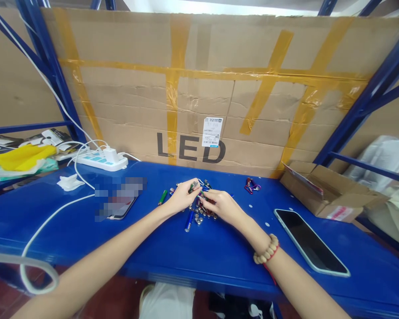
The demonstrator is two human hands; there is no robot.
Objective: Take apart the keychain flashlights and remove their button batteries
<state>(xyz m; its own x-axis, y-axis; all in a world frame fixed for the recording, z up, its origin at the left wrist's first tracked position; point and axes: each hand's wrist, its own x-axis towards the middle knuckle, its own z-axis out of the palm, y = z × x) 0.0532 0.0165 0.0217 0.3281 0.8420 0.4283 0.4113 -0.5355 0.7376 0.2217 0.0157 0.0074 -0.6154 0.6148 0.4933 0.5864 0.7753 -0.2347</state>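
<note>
Work under way, much of it lying loose

One green-and-silver piece point(193, 186) sits at the centre of the frame, in the left hand point(185, 195), whose grip is closed around it, thumb against fingers. The right hand point(220, 204) meets it there, its fingertips drawn nearly together; whether they pinch a small part of their own, I cannot tell.

Progress looks partial. Just below the hands, small metal pieces point(198, 218) lie scattered on the blue table point(219, 252), with a blue cylinder point(189, 220) at their near edge and a green cylinder point(162, 197) to the left. Right of centre, red and purple clips point(252, 186) lie well apart from this heap; they may be finished or simply waiting, as nothing here settles which.

As for writing, bold black "LED" lettering point(190, 147) stands on the cardboard point(126, 106) behind. Above it, a white label point(212, 132) carries a barcode and print too small to read. The pinkish label point(340, 213) on the open box point(299, 188) at right is equally illegible. No brand name can be made out.
</note>
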